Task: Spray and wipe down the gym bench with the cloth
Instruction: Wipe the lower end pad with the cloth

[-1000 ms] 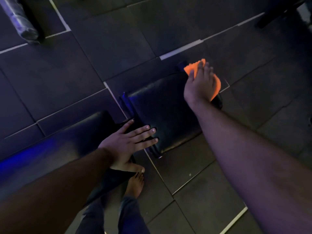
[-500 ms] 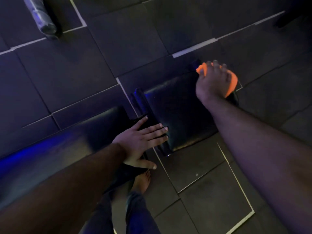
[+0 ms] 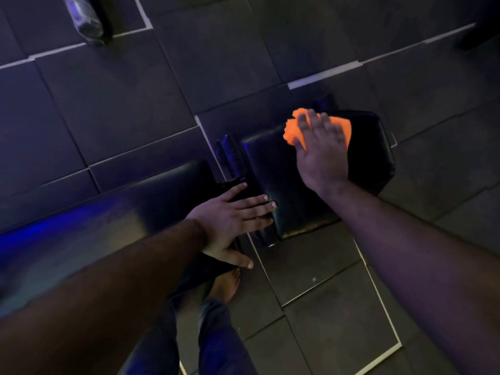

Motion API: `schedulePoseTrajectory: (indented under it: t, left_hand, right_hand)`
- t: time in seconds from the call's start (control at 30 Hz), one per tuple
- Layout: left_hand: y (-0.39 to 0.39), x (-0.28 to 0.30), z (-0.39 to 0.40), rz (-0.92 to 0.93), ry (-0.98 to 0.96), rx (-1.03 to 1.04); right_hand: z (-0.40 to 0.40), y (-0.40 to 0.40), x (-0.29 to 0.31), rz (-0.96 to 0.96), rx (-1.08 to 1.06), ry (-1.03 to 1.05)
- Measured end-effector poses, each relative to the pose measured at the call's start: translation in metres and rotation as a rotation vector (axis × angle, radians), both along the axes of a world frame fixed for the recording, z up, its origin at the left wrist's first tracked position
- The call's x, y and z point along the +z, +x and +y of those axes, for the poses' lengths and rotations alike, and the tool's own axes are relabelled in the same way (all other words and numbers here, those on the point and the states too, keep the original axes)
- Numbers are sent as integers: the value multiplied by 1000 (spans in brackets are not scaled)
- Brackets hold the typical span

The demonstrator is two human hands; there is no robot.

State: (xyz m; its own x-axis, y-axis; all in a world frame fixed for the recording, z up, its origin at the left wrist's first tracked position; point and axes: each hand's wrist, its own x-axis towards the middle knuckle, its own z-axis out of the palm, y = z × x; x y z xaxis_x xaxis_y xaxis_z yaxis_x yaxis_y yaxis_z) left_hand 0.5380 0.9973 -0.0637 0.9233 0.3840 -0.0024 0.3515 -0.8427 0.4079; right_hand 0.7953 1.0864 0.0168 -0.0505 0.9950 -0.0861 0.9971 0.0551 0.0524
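Note:
The black padded gym bench runs from lower left to the middle; its long back pad [image 3: 135,209] catches blue light and its shorter seat pad [image 3: 370,158] lies to the right. My right hand [image 3: 322,155] presses a bright orange cloth [image 3: 293,128] flat on the far part of the seat pad, fingers spread over it. My left hand [image 3: 232,220] rests palm down with fingers apart across the gap between the two pads, holding nothing. No spray bottle can be made out for certain.
Dark rubber floor tiles with pale seams surround the bench. A plastic-wrapped cylindrical object [image 3: 85,18] lies on the floor at the top left. My bare foot [image 3: 224,285] and jeans leg [image 3: 221,342] stand just below the bench. Lighting is dim.
My right hand has slid the orange cloth from the seat pad's far right corner leftward along its far edge. The left hand stays planted at the gap.

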Motion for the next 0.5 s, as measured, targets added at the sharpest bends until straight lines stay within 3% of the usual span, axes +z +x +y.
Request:
schedulePoseTrajectory:
  t: [0.07, 0.13, 0.23, 0.3, 0.37, 0.5]
  left_hand:
    - [-1, 4, -1, 5, -19, 1]
    - [-3, 11, 0, -21, -53, 23]
    - [-15, 25, 4, -165, -86, 40]
    - [-32, 30, 14, -237, -42, 58]
    - [-47, 31, 36, -220, 14, 120]
    - [-50, 27, 81, 42, -8, 286]
  right_hand:
    - [9, -32, -6, 2, 59, -30]
    - [-3, -48, -15, -18, 264, -72]
    - [-47, -24, -23, -58, 597, -125]
    - [-82, 4, -24, -96, 694, -133]
    - [-101, 31, -20, -98, 625, -99]
    - [-80, 25, -12, -37, 179, 47]
